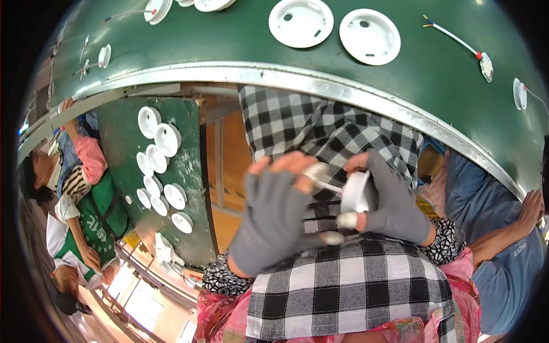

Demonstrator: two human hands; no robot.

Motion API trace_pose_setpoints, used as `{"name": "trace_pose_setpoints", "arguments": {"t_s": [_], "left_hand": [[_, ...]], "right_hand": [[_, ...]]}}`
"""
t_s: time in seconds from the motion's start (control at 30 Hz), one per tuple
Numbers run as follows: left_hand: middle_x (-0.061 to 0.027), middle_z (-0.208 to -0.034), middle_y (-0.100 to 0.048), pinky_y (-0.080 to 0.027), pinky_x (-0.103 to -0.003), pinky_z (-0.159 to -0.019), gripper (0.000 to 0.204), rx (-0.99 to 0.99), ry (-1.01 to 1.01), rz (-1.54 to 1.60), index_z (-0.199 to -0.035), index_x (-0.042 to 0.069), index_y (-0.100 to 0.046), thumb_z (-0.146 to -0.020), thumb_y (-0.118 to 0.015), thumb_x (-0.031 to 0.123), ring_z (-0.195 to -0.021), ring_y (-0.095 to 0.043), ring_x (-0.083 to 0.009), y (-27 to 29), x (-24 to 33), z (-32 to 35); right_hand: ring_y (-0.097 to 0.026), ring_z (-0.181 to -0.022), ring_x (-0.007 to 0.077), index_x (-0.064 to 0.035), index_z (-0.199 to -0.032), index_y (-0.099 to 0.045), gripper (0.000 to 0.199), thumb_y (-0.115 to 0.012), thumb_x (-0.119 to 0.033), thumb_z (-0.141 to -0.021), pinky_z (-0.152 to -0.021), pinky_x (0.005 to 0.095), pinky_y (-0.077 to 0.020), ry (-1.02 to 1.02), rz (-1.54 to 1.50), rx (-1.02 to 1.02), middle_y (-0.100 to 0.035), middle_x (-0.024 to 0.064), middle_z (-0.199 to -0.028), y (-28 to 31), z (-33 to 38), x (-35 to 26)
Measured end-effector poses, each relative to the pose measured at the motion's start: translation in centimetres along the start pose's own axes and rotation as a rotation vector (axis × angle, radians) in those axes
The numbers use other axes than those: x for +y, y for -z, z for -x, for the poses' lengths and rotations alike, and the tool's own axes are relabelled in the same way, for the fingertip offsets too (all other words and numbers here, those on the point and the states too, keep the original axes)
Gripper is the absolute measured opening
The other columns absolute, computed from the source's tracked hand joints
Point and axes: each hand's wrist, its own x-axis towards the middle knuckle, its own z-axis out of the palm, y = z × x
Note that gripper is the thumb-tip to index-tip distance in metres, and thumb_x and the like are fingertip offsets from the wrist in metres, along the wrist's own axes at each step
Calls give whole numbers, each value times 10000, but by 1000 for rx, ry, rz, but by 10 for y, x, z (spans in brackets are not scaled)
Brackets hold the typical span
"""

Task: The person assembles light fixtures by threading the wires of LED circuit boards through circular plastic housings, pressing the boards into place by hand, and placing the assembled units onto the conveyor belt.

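In the head view, the right hand had its fingers curled around a white round housing; the left hand, blurred, held its thumb apart beside a white cord, its grip on which I could not tell. Beyond the fingers, shallow white dishes lay on a green bench.
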Motion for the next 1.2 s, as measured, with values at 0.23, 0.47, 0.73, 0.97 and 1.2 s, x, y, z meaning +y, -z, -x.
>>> {"name": "trace_pose_setpoints", "arguments": {"t_s": [0.23, 0.47, 0.73, 0.97, 1.2], "left_hand": [[-170, -1089, -573, -452, -473, -927, 863, 142, -28, 345, -1271, -40, -445, -639, -869, 367, -977, -591, -338, -57, -2, 0], [-145, -1135, -564, -509, -396, -872, 982, -96, 47, 646, -1333, 18, -412, -591, -902, 436, -1049, -606, -311, -39, -5, -1], [-156, -1195, -551, -509, -407, -893, 1019, -153, 22, 633, -1367, 28, -372, -603, -893, 457, -1073, -600, -321, -41, -6, 6], [-134, -1262, -564, -449, -359, -995, 1004, -329, 258, 901, -1380, 46, -389, -607, -898, 435, -1174, -571, -246, -16, -10, -4], [-110, -1259, -567, -418, -351, -1025, 979, -344, 319, 1151, -1382, 63, -397, -613, -897, 405, -1180, -559, -221, -23, -12, -4]], "right_hand": [[-613, -972, 313, -43, -1252, -466, 849, -771, -596, -684, -828, 403, -506, 343, 202, 123, -544, 132, -1034, 6, -5, -7], [-585, -905, 213, -102, -1051, -715, 339, -700, -254, -748, -736, 341, -487, 960, 875, 175, -486, 45, -929, 36, 12, -12], [-601, -937, 206, -100, -1062, -700, 425, -700, -123, -638, -689, 298, -508, 1217, 908, 35, -493, 26, -919, 35, 10, -3], [-591, -799, 234, -43, -1062, -690, 430, -807, -236, -696, -664, 347, -468, 802, 543, 99, -547, 86, -883, 55, 3, -21], [-550, -782, 258, -56, -1069, -680, 421, -782, -256, -713, -686, 366, -454, 763, 469, 85, -496, 90, -843, 50, -6, -29]]}}
